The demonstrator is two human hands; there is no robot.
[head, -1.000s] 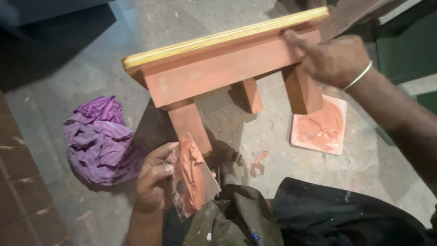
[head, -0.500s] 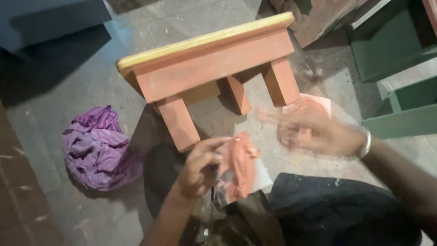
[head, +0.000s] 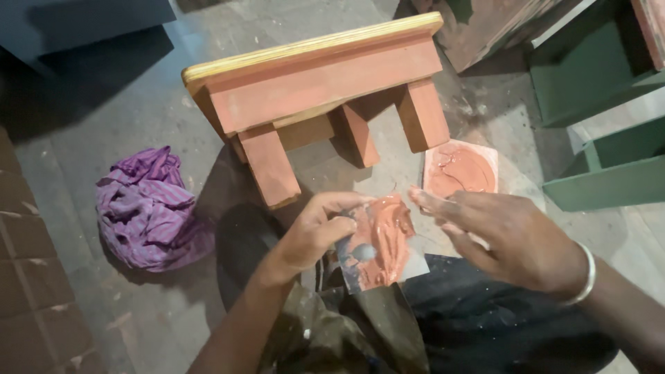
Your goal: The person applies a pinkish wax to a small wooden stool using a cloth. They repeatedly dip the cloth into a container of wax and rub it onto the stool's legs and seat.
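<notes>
My left hand (head: 312,232) grips a small flat card (head: 379,242) smeared with reddish-brown putty, holding it low in the middle of the head view. My right hand (head: 509,239), a pale bangle on its wrist, hovers flat just right of the card with fingers spread and fingertips near the card's top edge; it holds nothing. A small wooden stool (head: 318,90), reddish-brown with a yellow top edge, lies tipped on its side on the floor beyond the hands. A square tile (head: 460,168) with a dab of the same putty lies beside the stool's right leg.
A crumpled purple cloth (head: 149,208) lies on the concrete floor at the left. Green wooden boxes (head: 603,131) stand at the right. A dark blue piece of furniture (head: 76,21) sits at the top left. Brown floor tiles (head: 34,291) run along the left edge.
My right hand left the stool's leg and came down to the putty card. My left hand lifted the card toward the middle. The view shifted, showing the green boxes.
</notes>
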